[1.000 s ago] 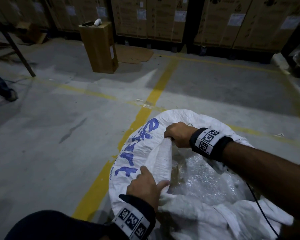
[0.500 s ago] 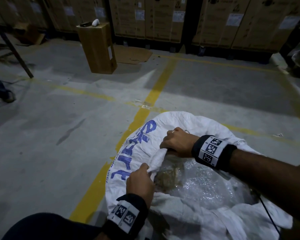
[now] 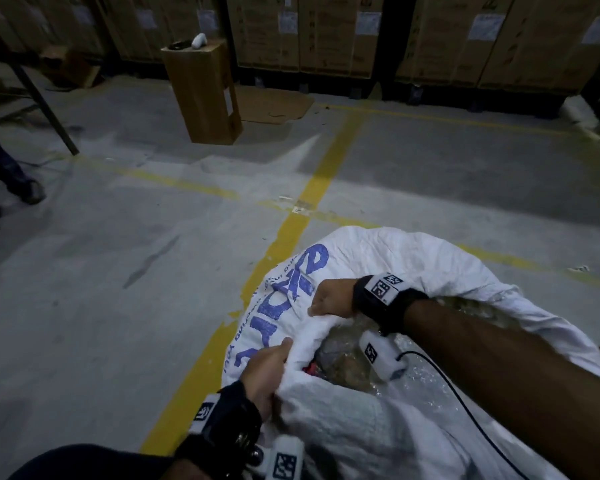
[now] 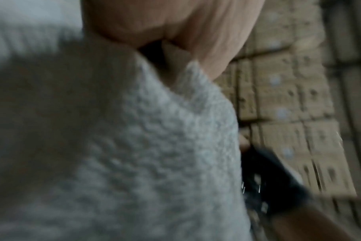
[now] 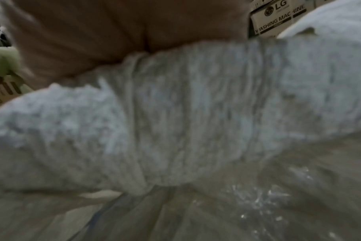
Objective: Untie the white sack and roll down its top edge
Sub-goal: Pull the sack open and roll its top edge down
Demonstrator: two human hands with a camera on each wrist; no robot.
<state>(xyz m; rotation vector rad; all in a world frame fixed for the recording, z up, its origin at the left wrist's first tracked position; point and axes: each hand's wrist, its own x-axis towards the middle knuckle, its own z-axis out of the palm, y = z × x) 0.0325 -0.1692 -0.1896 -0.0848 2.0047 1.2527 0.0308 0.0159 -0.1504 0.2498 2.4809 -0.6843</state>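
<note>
The white woven sack (image 3: 388, 258) with blue print stands on the floor, its mouth open. Its top edge (image 3: 312, 336) is a thick rolled band turned outward. My left hand (image 3: 267, 368) grips that roll at the near left, thumb on the outside. My right hand (image 3: 329, 301) grips the same roll farther along, fingers curled over it. Inside lies a clear plastic liner (image 3: 426, 379) over brownish contents. The left wrist view shows blurred woven cloth (image 4: 155, 138) under my palm (image 4: 175, 24). In the right wrist view the bunched roll (image 5: 175, 114) sits under my palm (image 5: 113, 32).
A tall cardboard box (image 3: 201, 91) stands on the concrete floor beyond the sack, with stacked cartons (image 3: 326, 32) along the back wall. Yellow floor lines (image 3: 291, 237) run past the sack. Another person's leg and shoe (image 3: 11, 174) are at the left edge.
The raised flap of the sack's edge between my hands has been rolled down and outward. Both hands moved lower and left with it, and more blue lettering now faces up.
</note>
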